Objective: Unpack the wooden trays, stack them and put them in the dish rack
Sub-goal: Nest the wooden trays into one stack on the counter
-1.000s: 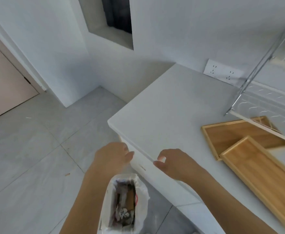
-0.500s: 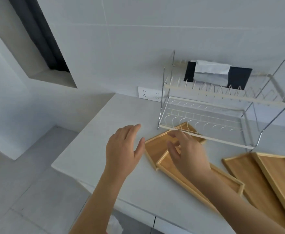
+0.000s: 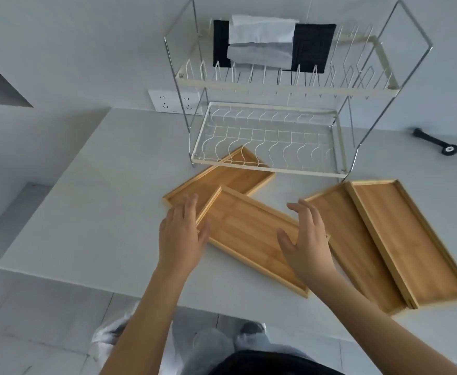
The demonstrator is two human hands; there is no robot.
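Several wooden trays lie on the white counter. The middle tray rests partly on the left tray, whose far end reaches under the dish rack. To the right, one tray overlaps another. My left hand is open at the middle tray's left end, fingers over its rim. My right hand is open, palm inward, over that tray's right part. Neither hand grips anything.
The two-tier wire rack stands at the back against the wall, with a black and white folded item on its upper tier. A wall socket sits left of it. A black tool lies at the far right. A white bag is on the floor below.
The view swung from the floor and bag up to the counter. Both hands rose from the bag and now hover at the ends of the middle tray.
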